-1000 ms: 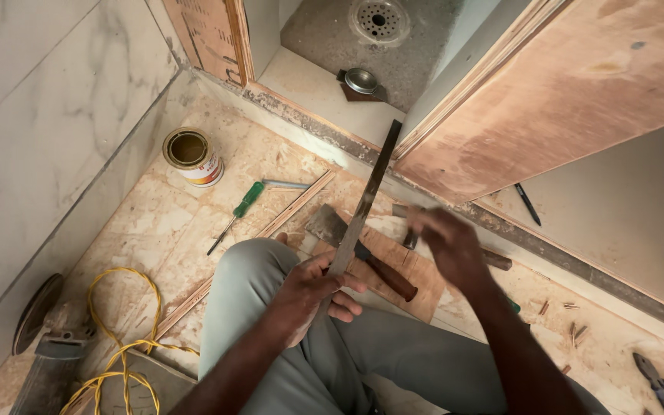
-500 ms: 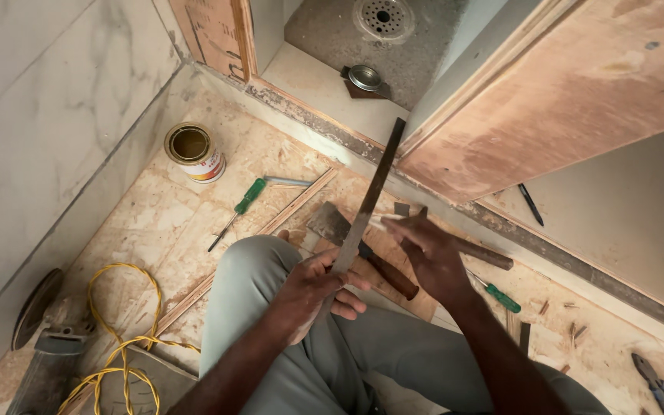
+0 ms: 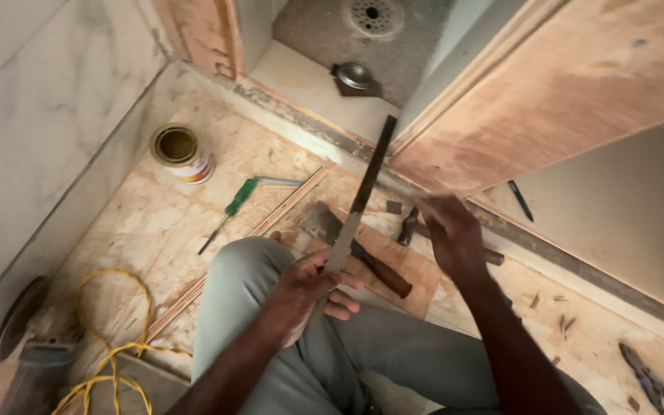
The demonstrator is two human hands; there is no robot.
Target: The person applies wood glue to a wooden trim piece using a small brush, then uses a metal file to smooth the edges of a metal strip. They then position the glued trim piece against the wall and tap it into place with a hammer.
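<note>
My left hand (image 3: 309, 288) grips the lower end of a long flat metal file (image 3: 363, 192) that points up and away over my knee. Blurred with motion, my right hand (image 3: 451, 234) hovers to the right of the file's middle, fingers loosely curled, nothing visibly in it. Under the file on the plywood floor lies a hatchet with a brown wooden handle (image 3: 378, 269). A hammer (image 3: 410, 227) lies just behind my right hand.
An open paint tin (image 3: 180, 152) stands at the left; a green-handled screwdriver (image 3: 234, 204) and thin wood strips (image 3: 286, 204) lie near it. A yellow cord (image 3: 113, 353) and angle grinder (image 3: 28, 338) sit bottom left. Pliers (image 3: 643, 376) lie bottom right. A leaning plywood board (image 3: 562, 84) fills the upper right.
My right hand has lifted from the floor beside the file and moved up and right. The file and my left hand stay almost still.
</note>
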